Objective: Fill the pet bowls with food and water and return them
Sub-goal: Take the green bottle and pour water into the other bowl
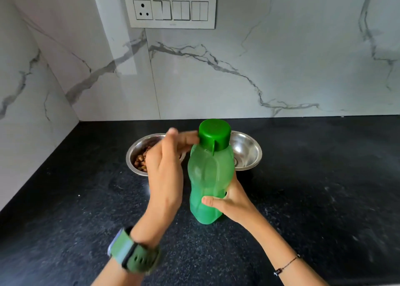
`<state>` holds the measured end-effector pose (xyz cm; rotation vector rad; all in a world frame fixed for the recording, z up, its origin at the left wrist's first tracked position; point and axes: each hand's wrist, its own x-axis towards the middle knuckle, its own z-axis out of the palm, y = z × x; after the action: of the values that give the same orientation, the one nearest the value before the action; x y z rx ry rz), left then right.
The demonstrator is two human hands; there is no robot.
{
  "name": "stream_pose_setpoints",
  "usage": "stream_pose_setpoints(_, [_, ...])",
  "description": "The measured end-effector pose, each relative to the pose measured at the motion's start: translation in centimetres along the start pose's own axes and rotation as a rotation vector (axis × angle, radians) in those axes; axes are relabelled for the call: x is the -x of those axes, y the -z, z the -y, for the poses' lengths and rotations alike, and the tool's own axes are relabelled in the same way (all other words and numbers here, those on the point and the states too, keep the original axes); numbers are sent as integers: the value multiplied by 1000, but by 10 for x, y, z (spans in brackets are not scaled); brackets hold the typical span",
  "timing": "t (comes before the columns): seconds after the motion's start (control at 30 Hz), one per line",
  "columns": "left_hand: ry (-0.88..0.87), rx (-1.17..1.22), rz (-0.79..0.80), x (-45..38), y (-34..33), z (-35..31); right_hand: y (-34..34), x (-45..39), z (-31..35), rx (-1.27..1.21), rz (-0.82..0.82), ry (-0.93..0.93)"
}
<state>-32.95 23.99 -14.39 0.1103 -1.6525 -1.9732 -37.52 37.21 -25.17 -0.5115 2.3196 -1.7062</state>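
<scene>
Nearest you, your right hand [229, 201] is wrapped round the lower body of the green bottle [208, 177], thumb across its front, and that low grip looks chosen to steady the bottle against a twist at the top. It stands upright, or close to it, over the middle of the black counter [313, 199], though whether its base rests on the stone or hangs just above it cannot be told. Your left hand [164, 166], with the green watch [135, 251] at the wrist, is raised beside the bottle with its fingers [186, 137] reaching to the side of the dark green cap [214, 136]; they touch or nearly touch it, but motion blur hides whether they have closed on it (so call that hand's grip unknown). The cap is still on, so the water is not yet poured. Behind the bottle, toward the counter's back edge, sit two steel bowls just beside each other: the left bowl [138, 153] holds brown food and is partly hidden by your left hand, while the right bowl [246, 151] looks empty, its left part hidden behind the bottle. That is probably the one meant for water, and it lies close behind the bottle for a short tilt. Bare counter spreads to both sides and toward you, with the marble wall [238, 80] closing the back and the left corner.
</scene>
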Motion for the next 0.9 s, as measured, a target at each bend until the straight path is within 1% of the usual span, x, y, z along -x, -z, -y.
stream_pose_setpoints(0.03, [-4,-18,0,-12,-3,-6,0,0,0,3,7,-3])
stream_pose_setpoints(0.1, [47,-45,91,-42,-15,-17,0,0,-1,3,14,-7])
stream_pose_setpoints(0.17, [146,-71,271,-68,-31,-23,-1,-1,-1,8,15,-10])
stream_pose_setpoints(0.27, [269,-130,649,-75,-48,-25,0,0,0,5,12,-19])
stream_pose_setpoints(0.3, [278,-156,738,-72,-50,-24,0,0,-1,1,11,-21])
stream_pose_setpoints(0.33, [276,-174,770,-69,-49,-24,1,0,0,-3,12,-20])
stream_pose_setpoints(0.37, [269,-180,751,-67,-48,-23,0,0,0,-6,15,-19])
stream_pose_setpoints(0.5, [200,-215,532,-49,-32,-21,-1,0,0,-32,8,-15])
stream_pose_setpoints(0.57, [155,-221,454,-36,-22,-19,-2,0,0,-37,9,-12])
stream_pose_setpoints(0.6, [138,-182,404,-30,-17,-19,-1,1,0,-37,10,-12])
stream_pose_setpoints(0.67, [116,-64,237,-26,-7,-20,-1,1,-1,-38,14,-7])
stream_pose_setpoints(0.73, [100,-11,88,-29,1,-21,-1,-1,-2,-42,8,0])
stream_pose_setpoints(0.8, [92,-17,46,-34,2,-21,-1,-2,-2,-50,3,1])
stream_pose_setpoints(0.9, [136,-30,120,-46,-14,-17,-3,-2,-1,-44,7,21])
